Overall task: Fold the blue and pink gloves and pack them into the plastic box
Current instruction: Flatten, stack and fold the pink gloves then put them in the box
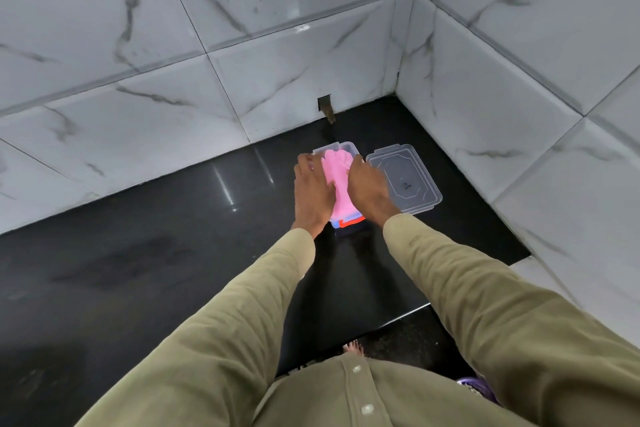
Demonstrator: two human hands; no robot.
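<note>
A clear plastic box [349,146] sits on the black counter near the back wall. A pink glove [337,180] lies lengthwise in it, fingers toward the wall. Under its near end a strip of blue and orange [349,222] shows, most of it hidden. My left hand [313,192] lies flat on the left side of the pink glove, fingers spread. My right hand [369,191] presses flat on its right side. Neither hand is closed around anything.
The box's clear lid [405,180] lies on the counter just right of the box. Marble-tiled walls meet in a corner behind and to the right. A small dark outlet [325,107] sits in the back wall. The black counter [138,253] stretches left; its front edge is near my body.
</note>
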